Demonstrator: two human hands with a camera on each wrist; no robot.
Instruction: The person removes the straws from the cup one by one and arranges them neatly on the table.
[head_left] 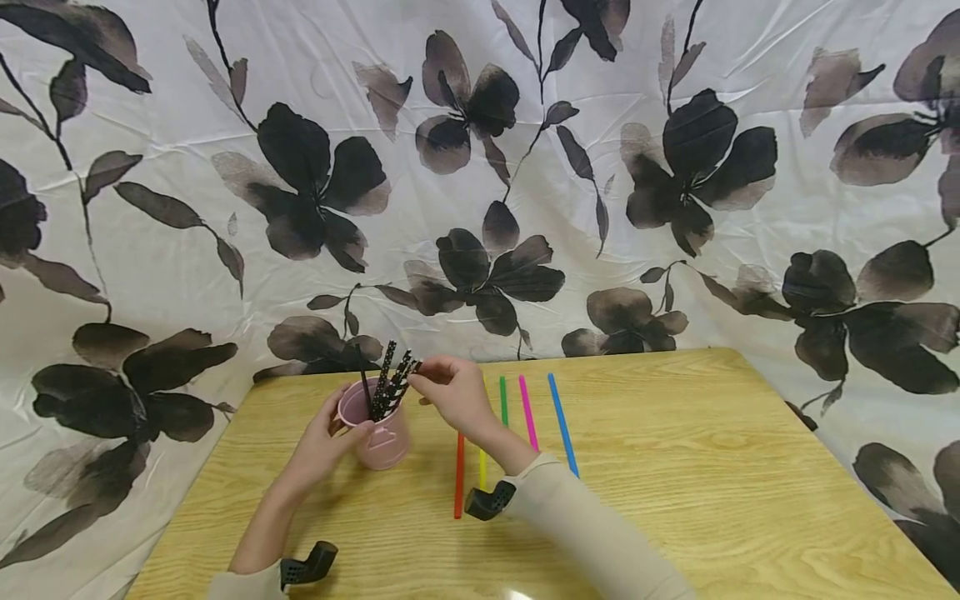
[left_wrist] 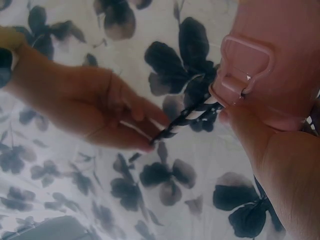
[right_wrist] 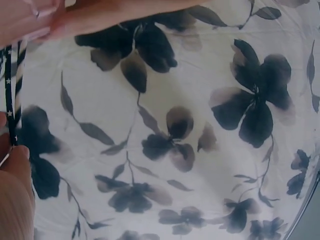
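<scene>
Left hand: in from near left, fingers curled round pink bucket, thumb on its near side.
Right hand: in from near right, thumb and fingertips narrow, pinching the upper end of the dark patterned straws. Can't tell if that's one or several.
Bucket: far left area of wood-grain table; can't tell if the base touches down.
Dark straws: lower ends inside the bucket, tops sticking out, most leaning right.
Coloured straws: laid on the table right of the bucket, left to right red straw, yellow straw, green straw, pink straw, blue straw. Right forearm crosses over some.
Print: white stars on one dark straw, clear in right wrist view.
Left wrist view only: close look at the bucket's loop fitting, plus spiral stripes running up to the right fingertips.
</scene>
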